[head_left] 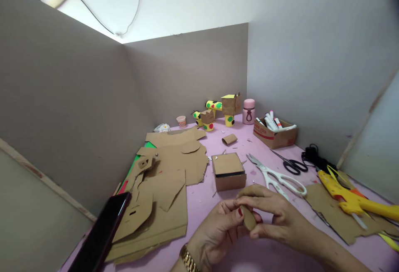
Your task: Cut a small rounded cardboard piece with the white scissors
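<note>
Up close, two hands roll a small cardboard piece just in front of the small cardboard box.

Both hands meet low over the pink table (205, 197): the left hand (218, 230) and the right hand (274, 214) pinch the cardboard roll (249, 218) between thumbs and fingertips, fingers pressed together around it. Its long axis runs roughly from the box toward the wearer, tilted slightly right. The small cardboard box (228, 171) sits just beyond the hands. White scissors (277, 177) lie right of the box, black scissors (291, 164) farther right, a yellow glue gun (349, 195) beyond those. Cardboard sheets (165, 189) and a dark phone (102, 232) lie left of the box. Behind it, an open carton of markers (276, 133) carries red printing too small to read.
</note>
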`<state>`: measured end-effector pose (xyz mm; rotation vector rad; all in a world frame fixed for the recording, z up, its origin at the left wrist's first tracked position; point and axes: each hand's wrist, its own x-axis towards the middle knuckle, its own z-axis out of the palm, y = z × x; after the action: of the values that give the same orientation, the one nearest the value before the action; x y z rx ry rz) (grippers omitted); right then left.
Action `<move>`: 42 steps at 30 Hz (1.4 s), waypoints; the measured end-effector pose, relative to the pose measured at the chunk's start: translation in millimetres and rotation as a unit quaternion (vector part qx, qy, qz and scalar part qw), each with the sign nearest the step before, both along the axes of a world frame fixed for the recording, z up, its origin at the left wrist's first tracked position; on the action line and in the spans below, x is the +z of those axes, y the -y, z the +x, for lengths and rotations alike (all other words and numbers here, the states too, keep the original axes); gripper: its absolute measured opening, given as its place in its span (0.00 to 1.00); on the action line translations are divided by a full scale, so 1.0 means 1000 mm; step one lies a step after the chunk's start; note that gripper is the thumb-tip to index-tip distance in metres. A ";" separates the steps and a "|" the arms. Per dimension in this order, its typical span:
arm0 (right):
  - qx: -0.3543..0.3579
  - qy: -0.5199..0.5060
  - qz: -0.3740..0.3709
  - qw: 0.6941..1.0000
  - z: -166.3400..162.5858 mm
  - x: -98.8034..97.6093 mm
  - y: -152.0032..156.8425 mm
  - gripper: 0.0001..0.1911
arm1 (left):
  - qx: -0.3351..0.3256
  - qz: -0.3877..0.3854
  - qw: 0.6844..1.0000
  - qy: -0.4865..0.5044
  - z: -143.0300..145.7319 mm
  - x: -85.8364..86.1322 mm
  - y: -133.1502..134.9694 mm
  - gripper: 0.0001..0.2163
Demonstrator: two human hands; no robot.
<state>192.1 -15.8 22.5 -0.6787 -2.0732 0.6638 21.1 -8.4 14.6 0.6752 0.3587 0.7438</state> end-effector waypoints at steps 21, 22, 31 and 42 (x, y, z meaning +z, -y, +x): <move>-0.079 0.071 0.059 0.993 0.004 0.004 -0.002 0.22 | 0.021 0.059 0.996 -0.064 0.002 -0.001 -0.002 0.12; -0.090 0.076 0.067 0.991 0.004 0.003 -0.003 0.21 | 0.025 0.064 0.995 -0.072 0.002 -0.001 -0.003 0.13; -0.177 0.090 0.096 0.975 -0.002 -0.020 -0.007 0.16 | 0.214 0.168 0.938 -0.216 0.008 0.002 -0.005 0.08; -0.186 -0.011 -0.121 0.975 -0.012 -0.002 0.001 0.10 | 0.270 0.165 0.921 -0.226 0.005 0.007 -0.001 0.05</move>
<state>180.6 -17.2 20.6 -1.1591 -1.7903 0.7061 26.2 -7.0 22.0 1.0933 0.8807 1.1889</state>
